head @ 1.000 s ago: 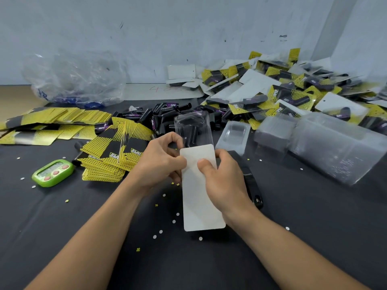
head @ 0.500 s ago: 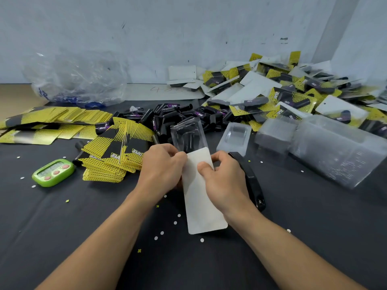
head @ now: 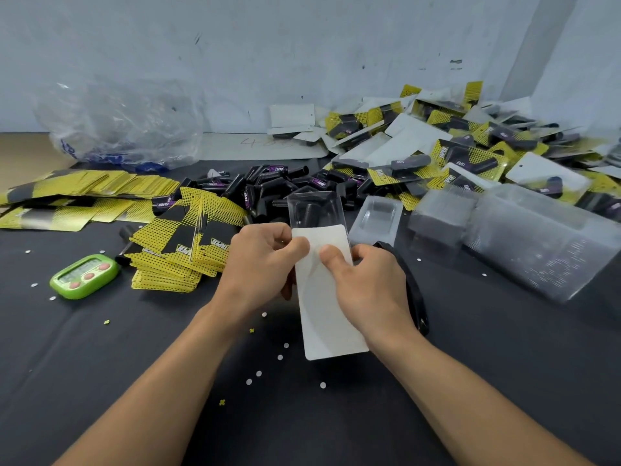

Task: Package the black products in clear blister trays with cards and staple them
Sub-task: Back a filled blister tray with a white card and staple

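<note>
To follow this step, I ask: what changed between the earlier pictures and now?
The white card slid farther up into the clear blister tray, so less tray shows above it. The left hand and right hand kept their grip, thumbs on the card. The green timer and black stapler did not move.

2 forearms [head: 161, 391], bare to frame edge, slender; left grip [head: 258, 260], right grip [head: 366, 284] bare, knuckles rounded.
</note>
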